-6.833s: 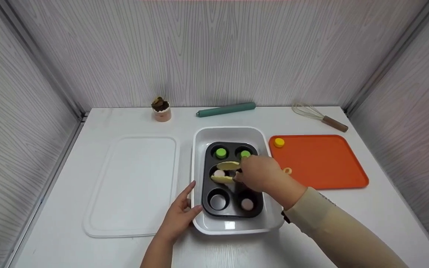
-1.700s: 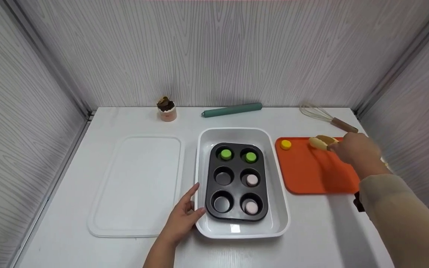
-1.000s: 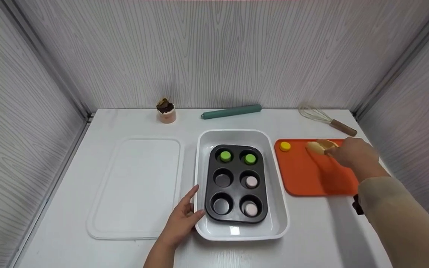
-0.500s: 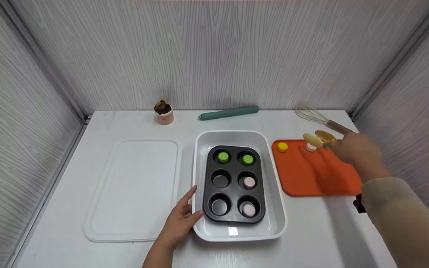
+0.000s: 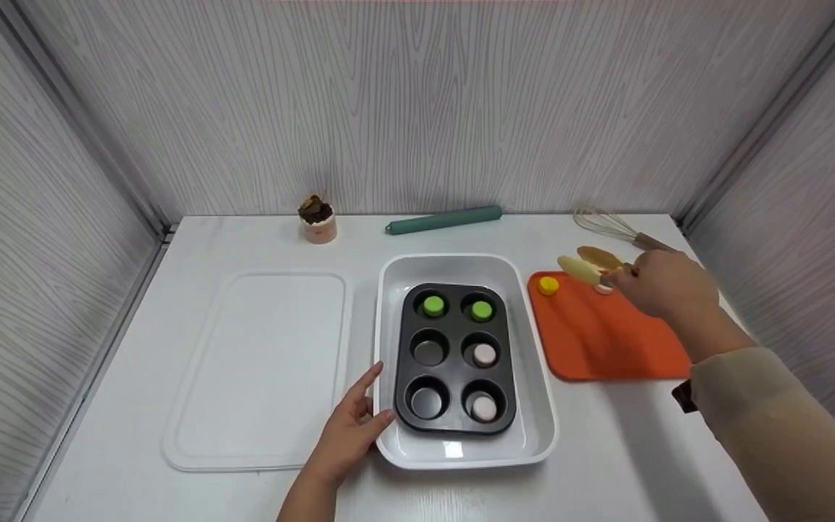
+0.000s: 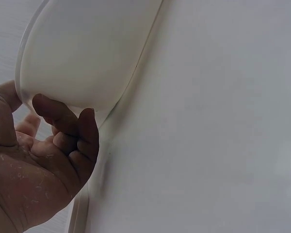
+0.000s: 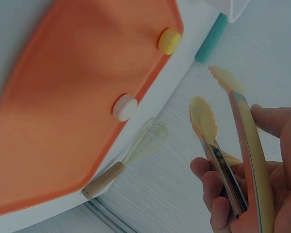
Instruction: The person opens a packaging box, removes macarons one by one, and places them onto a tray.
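Fingers of the right hand (image 5: 660,290) are curled round the two arms of the tongs (image 7: 233,141), thumb on one arm and the rest on the other, gripping near the hinge end; the scalloped cream tips stand apart with nothing between them. The tongs hang in the air above the far edge of the orange tray (image 5: 606,341), their long axis running from the hand toward the left and slightly away, tips leading toward the white baking dish (image 5: 533,435). Judged from their build, metal arms with silicone-like tips, they should be light, stiff along the arms, springy at the hinge and soft only at the tips; a hold at mid-arm, as now, appears to give the best control of the squeeze. On the tray, below the tips, lie a pale pink macaron (image 7: 124,107) and, apart from it near the tray's corner, a yellow macaron (image 7: 169,41); both look small, light and easily crushed, so a gentle pinch across the flat faces would suit. Fingers of the left hand (image 5: 349,431) are lightly bent against the near left corner of the dish, thumb on its rim, steadying it. The dish holds a dark muffin tin (image 5: 454,359) with two green pieces and two pale pieces in its cups. Beyond lie a wire whisk (image 5: 609,225), a teal rolling pin (image 5: 443,219), a cupcake (image 5: 317,217) and a white lid (image 5: 258,362).
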`<state>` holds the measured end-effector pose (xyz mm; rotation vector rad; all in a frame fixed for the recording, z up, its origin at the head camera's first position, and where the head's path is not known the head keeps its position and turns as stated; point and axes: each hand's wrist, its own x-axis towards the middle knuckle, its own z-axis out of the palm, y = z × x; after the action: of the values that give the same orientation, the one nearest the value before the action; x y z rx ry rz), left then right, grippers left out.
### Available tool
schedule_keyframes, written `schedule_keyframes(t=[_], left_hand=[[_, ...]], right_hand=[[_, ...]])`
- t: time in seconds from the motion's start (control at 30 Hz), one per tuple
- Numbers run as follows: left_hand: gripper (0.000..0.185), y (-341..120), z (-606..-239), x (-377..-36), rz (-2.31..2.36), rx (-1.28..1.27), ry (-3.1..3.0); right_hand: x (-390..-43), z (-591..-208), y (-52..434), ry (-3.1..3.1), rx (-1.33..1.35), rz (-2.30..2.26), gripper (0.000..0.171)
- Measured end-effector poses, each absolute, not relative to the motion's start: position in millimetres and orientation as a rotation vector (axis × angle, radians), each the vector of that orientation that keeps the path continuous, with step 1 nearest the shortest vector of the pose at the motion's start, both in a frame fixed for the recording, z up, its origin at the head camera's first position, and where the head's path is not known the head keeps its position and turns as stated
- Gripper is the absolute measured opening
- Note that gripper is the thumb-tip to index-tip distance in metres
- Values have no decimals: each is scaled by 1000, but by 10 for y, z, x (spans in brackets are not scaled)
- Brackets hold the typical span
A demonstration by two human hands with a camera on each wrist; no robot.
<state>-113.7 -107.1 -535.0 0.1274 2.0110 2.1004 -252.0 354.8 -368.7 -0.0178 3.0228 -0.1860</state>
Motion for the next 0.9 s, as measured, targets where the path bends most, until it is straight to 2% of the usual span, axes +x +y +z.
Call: schedule_keyframes(t=[0.47,0.7,0.9], left_hand=[[79,-1073,-5348,-1131,2115,123,1969],[80,-1074,-5352,-1124,2093,108,2008],[79,-1059,-5350,-1127,2083,100,2028]], right_hand=[[-2391,-3543,2974,3111,-131,-236,52],[-2382,-3633,2672,3081,-79,-354,46],[-2394,-3721,2421,3068,-146,-317,45]])
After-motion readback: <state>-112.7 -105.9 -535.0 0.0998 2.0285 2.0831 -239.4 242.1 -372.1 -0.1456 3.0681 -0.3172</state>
